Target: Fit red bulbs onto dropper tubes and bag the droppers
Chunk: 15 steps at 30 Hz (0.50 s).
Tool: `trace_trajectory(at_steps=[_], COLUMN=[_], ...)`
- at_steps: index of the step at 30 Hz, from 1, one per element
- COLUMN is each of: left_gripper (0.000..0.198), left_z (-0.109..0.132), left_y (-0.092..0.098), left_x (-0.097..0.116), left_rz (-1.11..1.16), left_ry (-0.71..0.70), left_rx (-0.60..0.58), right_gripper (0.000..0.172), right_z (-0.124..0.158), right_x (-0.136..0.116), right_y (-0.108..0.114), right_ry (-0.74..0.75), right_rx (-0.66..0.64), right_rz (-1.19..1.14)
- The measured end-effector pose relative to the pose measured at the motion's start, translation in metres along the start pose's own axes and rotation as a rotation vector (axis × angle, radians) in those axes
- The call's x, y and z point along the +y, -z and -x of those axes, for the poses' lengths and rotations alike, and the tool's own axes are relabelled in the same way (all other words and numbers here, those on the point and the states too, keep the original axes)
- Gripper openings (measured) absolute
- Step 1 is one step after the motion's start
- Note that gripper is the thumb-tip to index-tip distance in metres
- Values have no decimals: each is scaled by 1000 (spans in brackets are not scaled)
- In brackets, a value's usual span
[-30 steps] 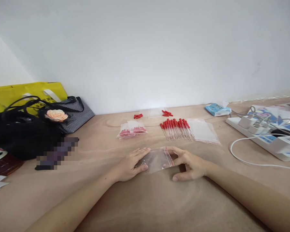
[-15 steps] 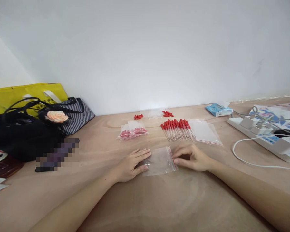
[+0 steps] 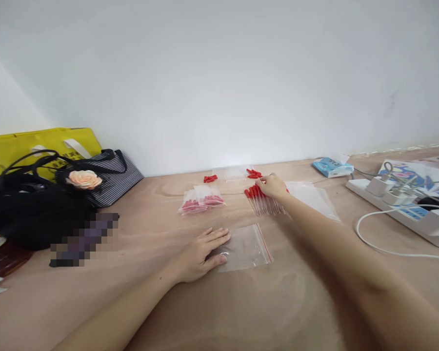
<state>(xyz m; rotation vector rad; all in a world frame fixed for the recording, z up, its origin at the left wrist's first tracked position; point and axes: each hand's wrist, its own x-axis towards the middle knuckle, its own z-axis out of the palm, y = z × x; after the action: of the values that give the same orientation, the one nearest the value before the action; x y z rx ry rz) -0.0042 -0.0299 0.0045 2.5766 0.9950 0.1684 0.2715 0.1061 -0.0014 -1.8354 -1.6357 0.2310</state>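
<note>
My left hand (image 3: pixel 203 253) lies with its fingers spread on the left side of a clear zip bag (image 3: pixel 243 248), which is flat on the table. The bag's red-lined zip edge faces right. My right hand (image 3: pixel 274 186) is farther back, its thumb and fingers pinched at the red bulb of a dropper. The red-bulbed droppers (image 3: pixel 261 202) lie side by side in a row, their thin clear tubes pointing toward me. My right hand covers part of that row. Beside it on the right are more clear zip bags (image 3: pixel 310 200) in a stack.
Left of the row lie filled bags (image 3: pixel 201 201) with red pieces inside. Loose red bulbs (image 3: pixel 210 179) and thin clear tubes (image 3: pixel 236 173) sit near the wall. A tissue pack (image 3: pixel 332 167) and power strip (image 3: pixel 395 207) with cables stand right; bags (image 3: pixel 111 183) stand left.
My right hand has left the zip edge of the bag and moved back to the row of droppers. My left hand has stayed on the bag.
</note>
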Motion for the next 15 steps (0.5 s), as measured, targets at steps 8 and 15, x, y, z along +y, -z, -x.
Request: trace_trajectory(at_steps=[8,15], left_gripper=[48,47], left_z=[0,1], left_y=[1,0], left_x=[0,0], left_rz=[14,16], left_ry=[7,4], left_rx=[5,19], right_gripper=[19,29], right_z=[-11,19], right_x=[-7,0], right_y=[-2,44], right_ry=[-77,-67], right_rx=[-32,-97], right_rz=[-128,-456])
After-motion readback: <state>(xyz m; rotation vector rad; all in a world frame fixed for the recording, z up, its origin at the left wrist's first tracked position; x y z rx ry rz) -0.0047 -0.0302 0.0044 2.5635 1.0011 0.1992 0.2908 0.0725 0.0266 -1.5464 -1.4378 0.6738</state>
